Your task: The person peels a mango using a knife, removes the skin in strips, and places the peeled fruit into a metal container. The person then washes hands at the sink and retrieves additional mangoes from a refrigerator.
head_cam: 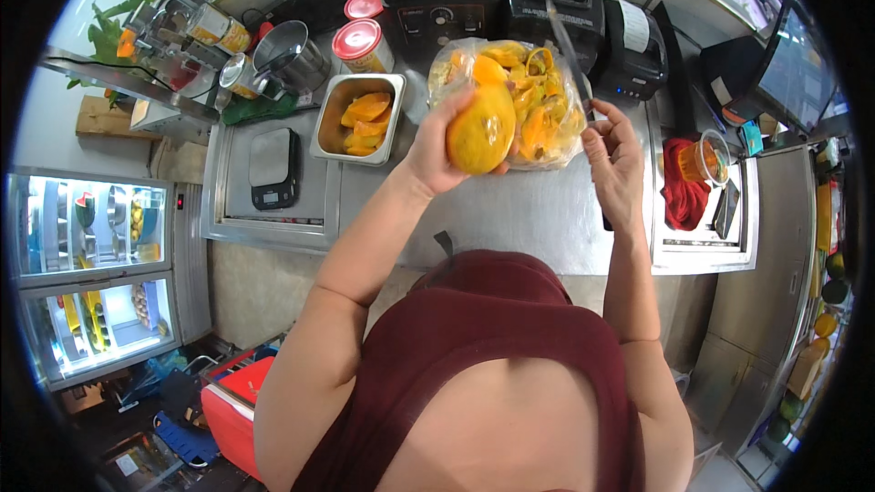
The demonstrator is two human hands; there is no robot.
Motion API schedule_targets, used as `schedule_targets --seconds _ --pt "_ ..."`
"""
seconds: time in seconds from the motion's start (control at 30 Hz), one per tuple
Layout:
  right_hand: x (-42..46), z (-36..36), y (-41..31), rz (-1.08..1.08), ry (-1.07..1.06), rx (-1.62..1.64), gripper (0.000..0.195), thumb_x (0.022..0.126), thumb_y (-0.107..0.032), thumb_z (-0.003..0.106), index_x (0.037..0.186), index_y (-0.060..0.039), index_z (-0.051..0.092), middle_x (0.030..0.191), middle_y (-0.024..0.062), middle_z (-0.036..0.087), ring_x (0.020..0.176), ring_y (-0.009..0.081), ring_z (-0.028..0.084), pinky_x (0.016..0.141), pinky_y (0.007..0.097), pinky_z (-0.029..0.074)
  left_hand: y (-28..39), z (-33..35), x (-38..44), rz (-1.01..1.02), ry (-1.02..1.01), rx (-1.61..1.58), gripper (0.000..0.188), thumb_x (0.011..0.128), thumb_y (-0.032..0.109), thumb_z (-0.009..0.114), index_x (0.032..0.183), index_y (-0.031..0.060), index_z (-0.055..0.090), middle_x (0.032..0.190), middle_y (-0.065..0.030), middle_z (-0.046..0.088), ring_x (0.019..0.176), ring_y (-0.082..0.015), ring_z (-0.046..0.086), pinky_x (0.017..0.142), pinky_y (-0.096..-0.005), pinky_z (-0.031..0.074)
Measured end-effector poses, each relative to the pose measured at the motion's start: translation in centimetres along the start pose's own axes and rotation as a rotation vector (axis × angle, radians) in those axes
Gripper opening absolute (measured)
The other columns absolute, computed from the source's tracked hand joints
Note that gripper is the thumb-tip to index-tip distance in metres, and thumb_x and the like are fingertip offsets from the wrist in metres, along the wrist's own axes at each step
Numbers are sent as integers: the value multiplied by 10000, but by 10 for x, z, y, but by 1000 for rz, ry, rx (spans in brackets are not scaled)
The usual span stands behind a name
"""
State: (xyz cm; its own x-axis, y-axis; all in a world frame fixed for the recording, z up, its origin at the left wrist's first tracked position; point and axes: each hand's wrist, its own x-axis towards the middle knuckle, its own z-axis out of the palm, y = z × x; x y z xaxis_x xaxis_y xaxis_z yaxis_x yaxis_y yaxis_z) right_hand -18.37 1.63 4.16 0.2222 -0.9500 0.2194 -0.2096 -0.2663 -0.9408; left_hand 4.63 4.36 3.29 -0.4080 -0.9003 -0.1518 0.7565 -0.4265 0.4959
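Observation:
My left hand (441, 143) grips a yellow mango (481, 130), with a patch of bare orange flesh at its far end. In my right hand (614, 157) is a knife (569, 48), its blade pointing up and away beside a clear plastic bag. That bag (557, 150) holds yellow peels and scraps (536, 99) and lies just behind and to the right of the mango. The blade and the fruit are apart. Left of the bag, a steel container (320, 130) holds several pieces of orange fruit flesh (368, 116).
Two blender bases (441, 7) (555, 0), a receipt printer (632, 55) and red-lidded cans (361, 48) line the back. A digital scale (275, 167) and steel pitcher (290, 58) stand left. At right are a red cloth (683, 191), a clear plastic cup (704, 158) and a monitor (796, 68).

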Motion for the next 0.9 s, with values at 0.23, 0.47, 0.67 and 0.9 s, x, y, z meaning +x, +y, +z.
schedule_targets --seconds 0.23,0.47,0.67,0.9 --pt "-3 0 -13 -281 -91 -197 351 827 -154 610 1132 -17 503 934 143 569 808 268 565 699 300 451 15 43 42 204 222 -199 390 866 388 436 1039 59 551 972 -90 590 892 -264 586 793 -407 486" --pt "-6 0 8 -210 10 -68 338 857 -161 591 1143 -13 490 876 78 552 743 163 523 643 253 428 20 29 47 139 32 -281 465 884 383 439 1158 12 503 1135 -177 550 1075 -363 512 927 -513 401" --pt "-2 7 14 -88 39 51 316 872 -180 581 1125 -7 504 846 42 533 718 107 477 653 232 407 8 11 63 296 195 -199 382 895 309 463 1135 14 500 1120 -122 568 1059 -249 546 897 -406 453" --pt "-4 7 6 -344 -82 -247 355 768 -148 662 1090 -56 544 895 108 568 762 234 580 651 301 465 10 2 76 405 210 -79 359 864 255 532 1191 122 463 1118 -62 542 1038 -198 539 841 -341 486"
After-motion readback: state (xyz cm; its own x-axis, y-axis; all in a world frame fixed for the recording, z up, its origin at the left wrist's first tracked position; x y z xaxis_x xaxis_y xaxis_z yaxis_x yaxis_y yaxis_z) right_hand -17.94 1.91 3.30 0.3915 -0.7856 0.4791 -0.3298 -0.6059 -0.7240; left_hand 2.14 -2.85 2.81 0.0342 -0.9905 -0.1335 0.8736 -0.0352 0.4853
